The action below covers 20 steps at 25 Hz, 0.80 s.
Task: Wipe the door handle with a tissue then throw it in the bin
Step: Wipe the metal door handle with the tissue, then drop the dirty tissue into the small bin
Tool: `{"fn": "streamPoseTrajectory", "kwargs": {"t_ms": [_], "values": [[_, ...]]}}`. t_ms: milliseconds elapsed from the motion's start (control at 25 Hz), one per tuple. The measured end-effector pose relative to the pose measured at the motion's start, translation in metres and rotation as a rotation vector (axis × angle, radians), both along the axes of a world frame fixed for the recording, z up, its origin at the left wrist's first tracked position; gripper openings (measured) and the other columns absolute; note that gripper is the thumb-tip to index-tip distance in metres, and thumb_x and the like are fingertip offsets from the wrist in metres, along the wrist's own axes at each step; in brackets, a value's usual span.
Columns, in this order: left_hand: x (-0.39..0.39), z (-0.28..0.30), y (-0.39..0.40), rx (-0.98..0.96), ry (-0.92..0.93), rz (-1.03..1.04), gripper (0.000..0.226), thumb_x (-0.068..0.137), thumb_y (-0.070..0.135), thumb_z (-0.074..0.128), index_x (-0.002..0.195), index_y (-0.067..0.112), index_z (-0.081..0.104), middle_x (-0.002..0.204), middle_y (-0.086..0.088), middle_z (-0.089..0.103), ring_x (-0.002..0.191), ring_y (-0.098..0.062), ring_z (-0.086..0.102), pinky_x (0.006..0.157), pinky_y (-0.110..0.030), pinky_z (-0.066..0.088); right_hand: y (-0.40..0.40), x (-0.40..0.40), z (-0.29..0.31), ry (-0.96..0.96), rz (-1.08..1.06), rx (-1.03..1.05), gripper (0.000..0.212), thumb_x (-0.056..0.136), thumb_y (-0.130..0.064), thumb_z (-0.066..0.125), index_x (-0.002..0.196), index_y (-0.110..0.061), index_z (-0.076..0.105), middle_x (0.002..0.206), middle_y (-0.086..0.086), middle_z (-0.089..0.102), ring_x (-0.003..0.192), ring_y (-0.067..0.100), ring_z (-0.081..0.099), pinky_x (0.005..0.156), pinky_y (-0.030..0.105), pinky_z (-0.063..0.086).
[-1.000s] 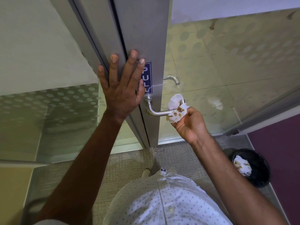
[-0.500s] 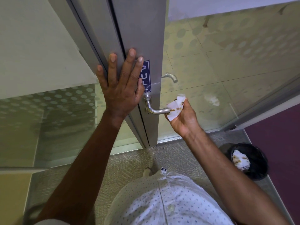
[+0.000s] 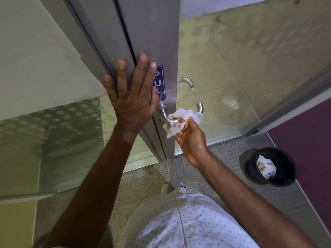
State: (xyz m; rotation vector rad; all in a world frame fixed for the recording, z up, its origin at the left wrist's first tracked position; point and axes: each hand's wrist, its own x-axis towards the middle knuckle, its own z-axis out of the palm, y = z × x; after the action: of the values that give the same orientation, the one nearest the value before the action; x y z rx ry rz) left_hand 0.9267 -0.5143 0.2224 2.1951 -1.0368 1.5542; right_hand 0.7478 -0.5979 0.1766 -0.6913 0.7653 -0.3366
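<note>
A silver lever door handle [image 3: 165,116] sticks out from the grey metal door stile [image 3: 154,33]. My right hand [image 3: 191,140] holds a white tissue [image 3: 180,122] with brown stains, wrapped over the middle of the handle; the handle's curved tip [image 3: 200,106] shows beyond the tissue. My left hand [image 3: 132,97] lies flat with fingers spread against the door edge, just left of a blue PULL sign [image 3: 160,83]. A black bin [image 3: 274,166] stands on the floor at the lower right, with a stained tissue [image 3: 266,167] inside.
The door's glass pane [image 3: 241,59] reaches to the right, with a second handle [image 3: 187,81] seen through it. A frosted dotted glass panel [image 3: 53,140] is on the left. Grey carpet [image 3: 143,179] lies below, a purple wall [image 3: 308,149] at right.
My right hand has slid the tissue along the handle from its outer tip toward the middle, uncovering the tip. My left hand stays pressed on the door.
</note>
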Motion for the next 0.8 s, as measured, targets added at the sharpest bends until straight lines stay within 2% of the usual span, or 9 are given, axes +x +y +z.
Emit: {"fn": "streamPoseTrajectory", "kwargs": {"t_ms": [80,160,280,360,440,520,640,800], "values": [[-0.003,0.002,0.001,0.005,0.003,-0.009,0.073,0.104,0.04,0.062,0.168,0.029,0.029,0.172,0.003,0.031,0.167,-0.023,-0.009,0.134,-0.049,-0.014,-0.004,-0.008,-0.002,0.04,0.087,-0.091,0.041,0.109,-0.03,0.039,0.131,-0.005,0.064,0.111,0.011,0.074,0.102,0.026,0.071,0.097,0.043,0.053],[-0.005,0.003,0.003,0.012,0.015,-0.021,0.067,0.103,0.041,0.063,0.163,0.028,0.037,0.166,0.0,0.036,0.164,-0.031,0.008,0.133,-0.048,-0.016,-0.009,-0.016,-0.004,0.075,0.127,-0.17,0.032,0.1,-0.024,0.053,0.122,-0.007,0.068,0.098,0.01,0.072,0.091,0.024,0.068,0.085,0.041,0.054],[-0.013,0.006,0.001,-0.002,0.073,-0.092,0.063,0.1,0.039,0.066,0.158,0.025,0.045,0.162,-0.007,0.043,0.148,-0.045,0.028,0.131,-0.051,-0.014,-0.014,-0.027,-0.008,0.143,0.105,-0.244,0.014,0.091,-0.025,0.066,0.097,-0.017,0.076,0.087,0.014,0.069,0.072,0.023,0.065,0.063,0.032,0.051],[-0.02,0.008,-0.003,-0.019,0.126,-0.128,0.059,0.099,0.038,0.066,0.155,0.024,0.052,0.159,-0.012,0.047,0.144,-0.049,0.032,0.13,-0.065,-0.004,-0.019,-0.035,-0.014,0.185,0.076,-0.295,0.011,0.094,-0.022,0.069,0.099,-0.015,0.076,0.08,0.015,0.066,0.06,0.02,0.058,0.051,0.026,0.044],[-0.03,0.008,-0.01,-0.016,0.159,-0.161,0.056,0.1,0.039,0.065,0.153,0.023,0.055,0.158,-0.015,0.049,0.145,-0.049,0.033,0.117,-0.077,0.013,-0.025,-0.046,-0.02,0.186,0.009,-0.311,0.014,0.094,-0.016,0.07,0.108,-0.016,0.073,0.079,0.009,0.068,0.054,0.016,0.057,0.043,0.022,0.04],[-0.046,0.007,-0.022,-0.002,0.188,-0.219,0.058,0.098,0.037,0.065,0.153,0.023,0.053,0.159,-0.015,0.05,0.147,-0.047,0.034,0.111,-0.08,0.018,-0.035,-0.061,-0.026,0.186,-0.064,-0.331,0.019,0.09,-0.01,0.071,0.104,-0.023,0.07,0.08,0.006,0.07,0.051,0.014,0.059,0.041,0.02,0.039],[-0.078,0.001,-0.044,0.074,0.268,-0.366,0.06,0.095,0.032,0.069,0.153,0.024,0.053,0.163,-0.014,0.048,0.151,-0.044,0.031,0.113,-0.081,0.018,-0.057,-0.085,-0.032,0.227,-0.144,-0.29,0.019,0.081,-0.012,0.075,0.094,-0.026,0.073,0.077,0.009,0.068,0.053,0.019,0.058,0.047,0.024,0.041],[-0.139,-0.016,-0.089,0.25,0.382,-0.591,0.055,0.095,0.027,0.068,0.148,0.023,0.055,0.167,-0.013,0.042,0.156,-0.04,0.029,0.123,-0.074,0.017,-0.1,-0.133,-0.041,0.226,-0.325,-0.126,0.017,0.085,-0.007,0.056,0.092,-0.016,0.069,0.07,0.009,0.067,0.056,0.025,0.058,0.052,0.031,0.044]]}}
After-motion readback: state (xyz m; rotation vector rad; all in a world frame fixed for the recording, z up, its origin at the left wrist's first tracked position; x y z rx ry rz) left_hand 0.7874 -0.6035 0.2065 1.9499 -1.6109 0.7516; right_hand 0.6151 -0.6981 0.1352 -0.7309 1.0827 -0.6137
